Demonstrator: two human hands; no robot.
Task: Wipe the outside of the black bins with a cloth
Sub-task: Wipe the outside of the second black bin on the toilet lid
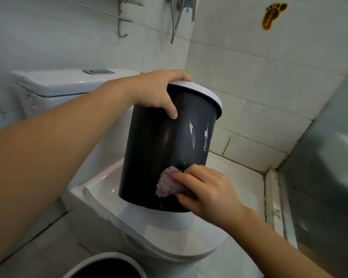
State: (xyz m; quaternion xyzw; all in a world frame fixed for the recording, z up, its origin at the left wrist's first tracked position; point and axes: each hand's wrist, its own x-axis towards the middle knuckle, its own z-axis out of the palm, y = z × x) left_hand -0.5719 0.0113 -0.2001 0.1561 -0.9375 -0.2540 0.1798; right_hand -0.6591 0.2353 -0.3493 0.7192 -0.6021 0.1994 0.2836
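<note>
Black bin (165,141): head view; rests on toilet lid (175,237), long axis tilted toward 1 o'clock
Left hand (159,91): fingers curled over white rim (201,91)
Right hand (207,189): pinches cloth (167,183) on lower wall; white streaks (199,135) at 12 o'clock, probably next
Second bin (107,265): 6 o'clock

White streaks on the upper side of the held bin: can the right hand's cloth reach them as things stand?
Probably yes: the white streaks lie bare, above the cloth; the left hand grips higher.

A tiled bathroom, probably domestic: white toilet (113,197), shower hose (176,23), wall-mounted rail (109,14).
</note>
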